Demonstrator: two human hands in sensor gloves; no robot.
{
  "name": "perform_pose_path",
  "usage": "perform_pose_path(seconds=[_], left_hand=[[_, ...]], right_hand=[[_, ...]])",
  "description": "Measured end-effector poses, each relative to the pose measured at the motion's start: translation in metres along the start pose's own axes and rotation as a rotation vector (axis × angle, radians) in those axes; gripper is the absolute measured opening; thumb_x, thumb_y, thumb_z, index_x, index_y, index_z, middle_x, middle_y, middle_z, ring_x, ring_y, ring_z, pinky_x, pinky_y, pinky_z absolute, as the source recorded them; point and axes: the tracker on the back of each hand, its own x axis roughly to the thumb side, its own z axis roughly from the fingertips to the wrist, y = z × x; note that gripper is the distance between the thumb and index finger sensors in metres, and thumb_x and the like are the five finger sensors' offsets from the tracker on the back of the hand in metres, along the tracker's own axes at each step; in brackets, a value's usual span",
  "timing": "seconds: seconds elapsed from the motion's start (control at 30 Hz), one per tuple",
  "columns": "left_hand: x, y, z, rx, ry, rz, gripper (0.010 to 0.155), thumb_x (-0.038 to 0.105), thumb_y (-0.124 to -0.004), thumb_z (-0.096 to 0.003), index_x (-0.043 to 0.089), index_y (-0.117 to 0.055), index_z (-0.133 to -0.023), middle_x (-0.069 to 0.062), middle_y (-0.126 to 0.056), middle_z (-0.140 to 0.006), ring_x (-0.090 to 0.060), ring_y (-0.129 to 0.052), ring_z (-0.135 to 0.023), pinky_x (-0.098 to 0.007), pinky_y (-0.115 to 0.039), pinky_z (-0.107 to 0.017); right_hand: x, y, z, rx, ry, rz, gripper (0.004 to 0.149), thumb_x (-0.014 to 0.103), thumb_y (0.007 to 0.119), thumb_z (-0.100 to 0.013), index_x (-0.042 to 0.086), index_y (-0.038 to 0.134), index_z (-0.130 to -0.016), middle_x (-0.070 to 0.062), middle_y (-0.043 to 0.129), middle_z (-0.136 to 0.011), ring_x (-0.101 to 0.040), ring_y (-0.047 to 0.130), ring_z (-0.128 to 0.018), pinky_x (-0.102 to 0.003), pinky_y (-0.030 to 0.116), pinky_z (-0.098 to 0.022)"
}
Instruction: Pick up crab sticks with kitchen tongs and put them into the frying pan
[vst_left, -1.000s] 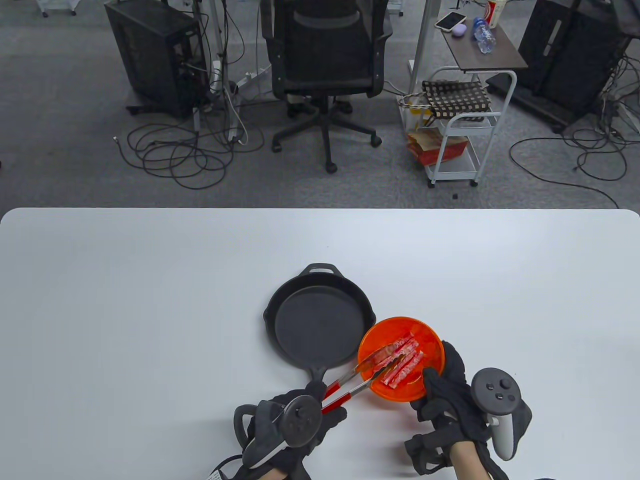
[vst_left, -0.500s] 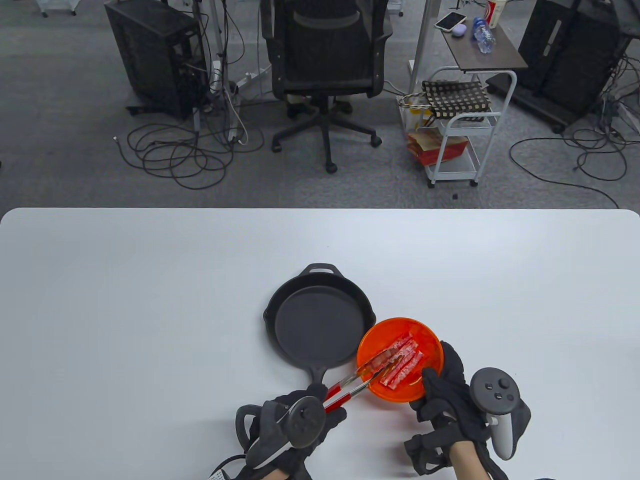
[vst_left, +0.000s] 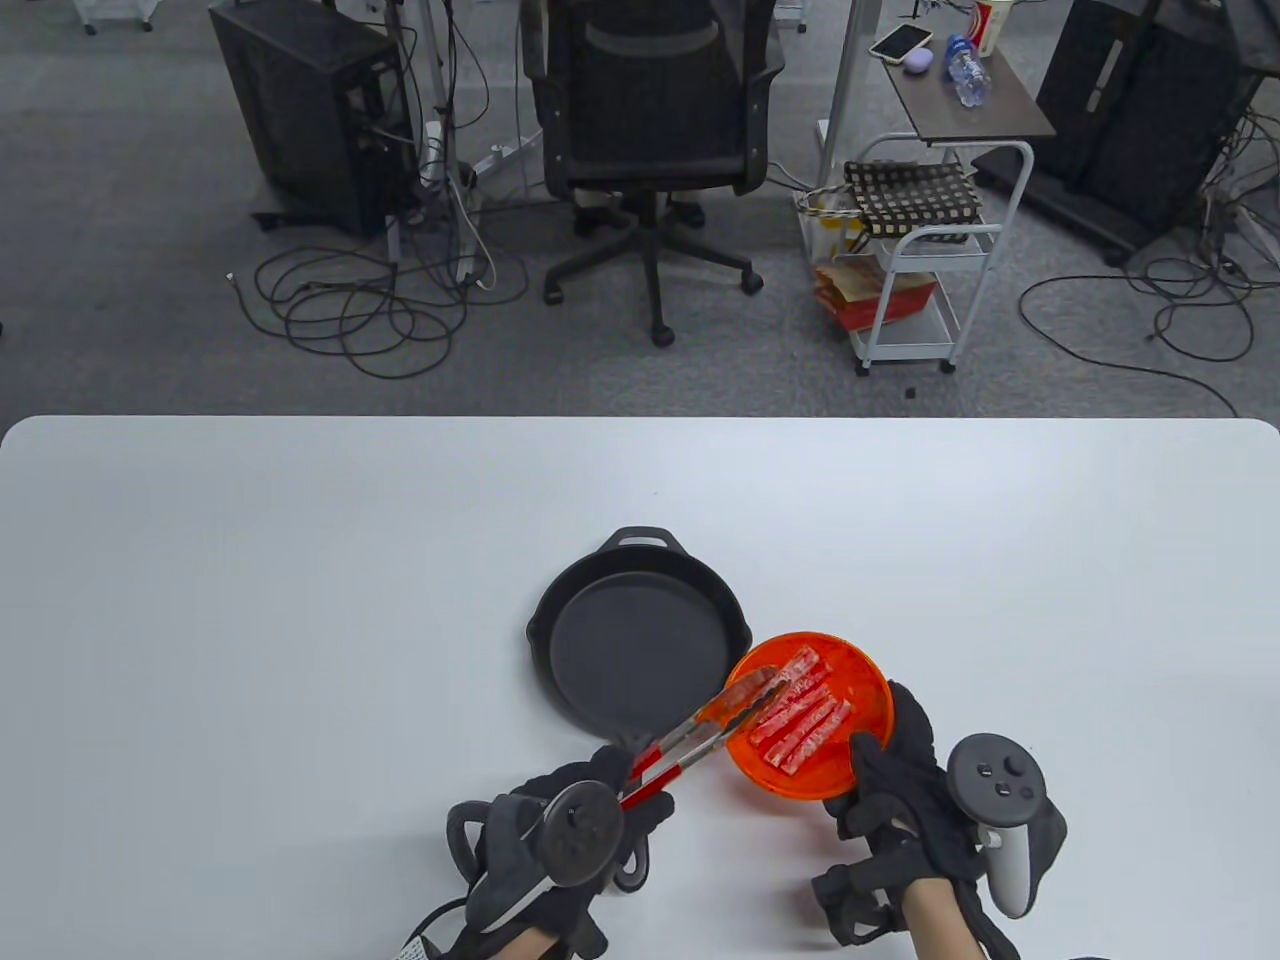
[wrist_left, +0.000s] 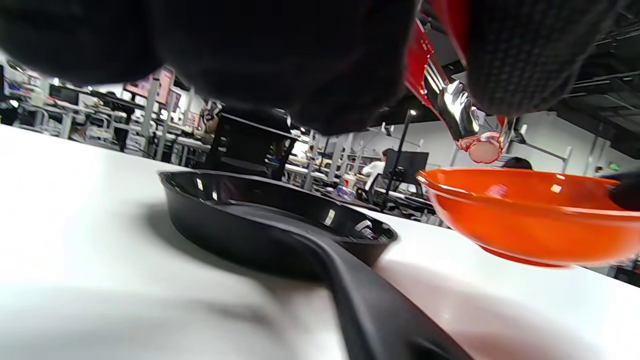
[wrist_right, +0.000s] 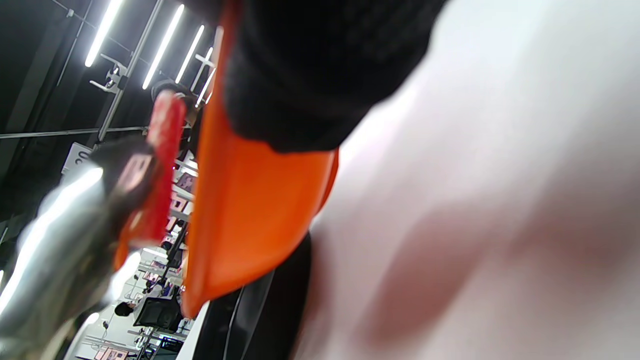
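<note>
Gripping the red-sleeved handles of the kitchen tongs (vst_left: 700, 740), the left hand (vst_left: 560, 840) sits low and left of centre in the table view, its fingers curled round the tool. The tongs run up and to the right from that hand, and their metal tips are closed on one crab stick (vst_left: 752, 690), held above the left rim of the orange bowl (vst_left: 870, 690). In the left wrist view the round pink end of that stick (wrist_left: 484, 148) shows between the shiny tips (wrist_left: 457, 110), above the bowl's rim (wrist_left: 520, 210); whether it has fully cleared the bowl is hard to say from this low, blurred angle.

Three more crab sticks (vst_left: 805, 715) lie side by side inside the bowl, slanting toward the upper right. The right hand (vst_left: 900, 790), lower right of the bowl, holds it with the fingers wrapped along the right rim; the right wrist view shows a black fingertip (wrist_right: 300, 90) pressed over the orange wall (wrist_right: 250, 210).

Just left of the bowl, at the frame's centre, stands the black frying pan (vst_left: 640, 650) with nothing in it, its long handle pointing down toward the left hand. All of it rests on the white table (vst_left: 300, 620).
</note>
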Motion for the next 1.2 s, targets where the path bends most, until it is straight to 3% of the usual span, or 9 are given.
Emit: perform_pose_path(seconds=[0.2,0.47,1.2], left_hand=[[-0.039,0.011,-0.018,0.042,0.123,-0.062,0.074,0.073,-0.084,-0.0383,0.015,-0.091,-0.084,0.008,-0.106,-0.042,-0.008,-0.101,-0.008,-0.039,-0.09,-0.019],[-0.077,0.001,-0.047,-0.056,0.214,-0.23,0.074,0.074,-0.084,-0.0374,0.017,-0.09,-0.084,0.008,-0.106,-0.043,-0.008,-0.101,-0.01,-0.039,-0.09,-0.021],[-0.096,-0.014,-0.085,-0.173,0.295,-0.363,0.075,0.074,-0.084,-0.0356,0.019,-0.09,-0.085,0.008,-0.106,-0.044,-0.009,-0.102,-0.013,-0.04,-0.09,-0.024]], right_hand=[[-0.002,-0.004,-0.002,-0.014,0.019,-0.015,0.065,0.022,0.062,-0.06,0.006,0.03,-0.114,-0.029,0.063,-0.102,-0.016,0.103,-0.031,-0.009,0.095,-0.014],[-0.003,-0.006,-0.003,-0.017,0.017,-0.027,0.065,0.022,0.062,-0.06,0.006,0.03,-0.114,-0.03,0.063,-0.102,-0.016,0.103,-0.031,-0.01,0.095,-0.013],[-0.003,-0.006,-0.003,-0.015,0.023,-0.033,0.065,0.022,0.062,-0.06,0.006,0.03,-0.114,-0.029,0.063,-0.102,-0.016,0.102,-0.031,-0.01,0.095,-0.014]])
